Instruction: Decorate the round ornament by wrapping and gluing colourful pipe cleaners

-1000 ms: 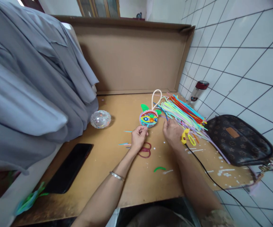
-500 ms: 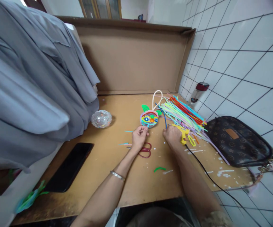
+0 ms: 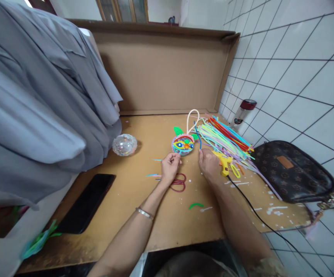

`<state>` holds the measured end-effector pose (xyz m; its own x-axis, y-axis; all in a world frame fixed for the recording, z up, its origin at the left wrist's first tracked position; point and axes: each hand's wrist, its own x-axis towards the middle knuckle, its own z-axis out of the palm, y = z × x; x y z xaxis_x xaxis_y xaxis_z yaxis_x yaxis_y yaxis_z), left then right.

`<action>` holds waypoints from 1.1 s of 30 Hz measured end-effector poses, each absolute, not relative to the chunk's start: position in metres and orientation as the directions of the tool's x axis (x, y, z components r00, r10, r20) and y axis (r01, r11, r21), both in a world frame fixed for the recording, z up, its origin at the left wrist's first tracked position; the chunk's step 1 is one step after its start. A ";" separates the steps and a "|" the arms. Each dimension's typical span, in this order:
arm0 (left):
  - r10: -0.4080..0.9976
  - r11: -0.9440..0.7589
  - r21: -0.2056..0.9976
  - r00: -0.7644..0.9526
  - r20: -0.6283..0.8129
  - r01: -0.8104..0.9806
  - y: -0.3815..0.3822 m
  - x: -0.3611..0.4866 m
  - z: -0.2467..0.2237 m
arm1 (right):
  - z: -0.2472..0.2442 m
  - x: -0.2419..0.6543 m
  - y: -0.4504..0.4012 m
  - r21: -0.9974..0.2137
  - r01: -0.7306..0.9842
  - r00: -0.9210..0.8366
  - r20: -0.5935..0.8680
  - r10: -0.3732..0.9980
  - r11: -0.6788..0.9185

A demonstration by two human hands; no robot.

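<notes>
My left hand [image 3: 171, 167] is closed in a pinch at the lower edge of a round face ornament [image 3: 183, 145] with green leaf ears, a pink rim and a white loop. A short light-blue pipe cleaner piece [image 3: 180, 152] shows at its fingertips. My right hand [image 3: 209, 163] is closed on a blue pipe cleaner [image 3: 199, 139], which stands up from the fingers and curves left at the top. Just right of that hand lies a yellow glue gun [image 3: 225, 164], partly hidden. Red-handled scissors [image 3: 179, 184] lie by my left wrist, their blades hidden.
Bundled coloured pipe cleaners [image 3: 224, 134] lie at the right, near a brown handbag [image 3: 296, 173] and a red-capped bottle [image 3: 242, 113]. A clear faceted ball [image 3: 125, 145] and a black phone [image 3: 87, 204] lie left. A green piece [image 3: 196, 206] lies in front. Cardboard [image 3: 161, 73] stands behind.
My right hand has shifted slightly up, and the blue pipe cleaner has risen and tilted left with it. My left hand stays almost still at the ornament.
</notes>
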<state>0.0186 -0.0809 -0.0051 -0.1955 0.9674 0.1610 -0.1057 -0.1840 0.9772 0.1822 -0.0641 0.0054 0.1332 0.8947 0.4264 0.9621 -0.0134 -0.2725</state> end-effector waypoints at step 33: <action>0.977 -0.181 0.961 -0.150 0.151 -0.210 -0.083 0.024 -0.007 | 0.012 0.241 -0.098 -0.313 0.805 0.577 0.218 0.787 -0.504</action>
<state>0.0244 -0.0834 -0.0071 -0.1502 0.9771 0.1508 -0.2101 -0.1806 0.9608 0.2408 -0.0984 0.0119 0.5771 0.7870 0.2181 0.8052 -0.5039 -0.3126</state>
